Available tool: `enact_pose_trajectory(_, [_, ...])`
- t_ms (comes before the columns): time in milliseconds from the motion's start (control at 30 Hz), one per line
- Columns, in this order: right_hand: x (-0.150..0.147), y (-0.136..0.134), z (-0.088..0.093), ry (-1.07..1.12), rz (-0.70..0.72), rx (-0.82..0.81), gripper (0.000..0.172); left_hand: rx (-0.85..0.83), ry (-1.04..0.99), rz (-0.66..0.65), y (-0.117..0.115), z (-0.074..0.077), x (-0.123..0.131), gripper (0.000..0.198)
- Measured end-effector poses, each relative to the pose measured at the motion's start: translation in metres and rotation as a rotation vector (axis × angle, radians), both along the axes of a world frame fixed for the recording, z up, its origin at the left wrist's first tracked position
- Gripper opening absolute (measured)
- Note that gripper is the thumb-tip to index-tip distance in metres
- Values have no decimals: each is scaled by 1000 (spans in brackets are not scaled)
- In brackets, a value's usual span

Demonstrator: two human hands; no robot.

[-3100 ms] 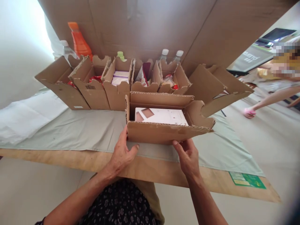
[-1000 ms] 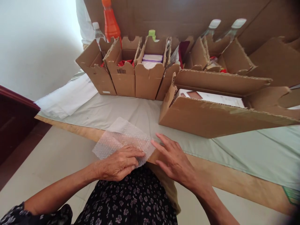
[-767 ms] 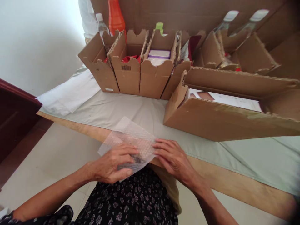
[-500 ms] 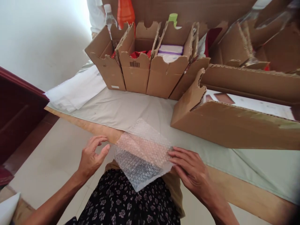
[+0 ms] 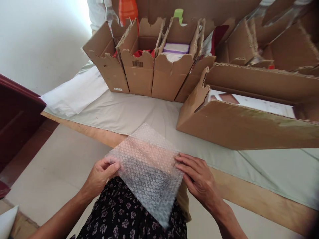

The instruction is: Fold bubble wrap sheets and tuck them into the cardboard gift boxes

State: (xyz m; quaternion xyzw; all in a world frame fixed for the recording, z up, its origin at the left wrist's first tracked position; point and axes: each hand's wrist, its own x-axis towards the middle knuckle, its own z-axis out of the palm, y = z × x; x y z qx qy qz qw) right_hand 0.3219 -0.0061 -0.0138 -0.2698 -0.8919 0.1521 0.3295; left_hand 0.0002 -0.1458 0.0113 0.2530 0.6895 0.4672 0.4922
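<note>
A clear sheet of bubble wrap is stretched out over the table's front edge and my lap. My left hand pinches its left edge, fingers closed on it. My right hand holds its right edge with fingers curled onto the sheet. Just behind, to the right, lies a wide open cardboard box with a white and brown flat item inside.
A row of small open cardboard boxes with packets stands at the back, bottles behind them. A pale cloth covers the wooden table. White folded sheets lie at the left. A dark wooden piece stands left of the table.
My hands left the wide box and picked up the bubble wrap. It was bunched under both hands, then the left hand let go, regripped the left edge and spread it open.
</note>
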Motion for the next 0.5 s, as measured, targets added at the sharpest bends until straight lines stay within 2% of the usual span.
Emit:
enact_pose_trajectory(133, [2, -8, 11, 61, -85, 69, 27, 246, 399, -161, 31, 37, -6, 21])
enact_pose_trajectory(200, [3, -16, 18, 78, -115, 125, 27, 423, 483, -286, 56, 52, -5, 17])
enact_pose_trajectory(267, [4, -24, 23, 84, -121, 163, 25, 566, 522, -387, 83, 58, -6, 12])
enact_pose_trajectory(367, [-1, -32, 23, 67, -100, 171, 23, 604, 583, -449, 121, 51, -14, 16])
enact_pose_trajectory(433, [-8, -34, 18, 45, -82, 153, 22, 479, 688, -462, 138, 39, -24, 18])
enact_pose_trajectory(500, [-15, -33, 13, 36, -68, 124, 21, 327, 862, -430, 143, 27, -34, 21])
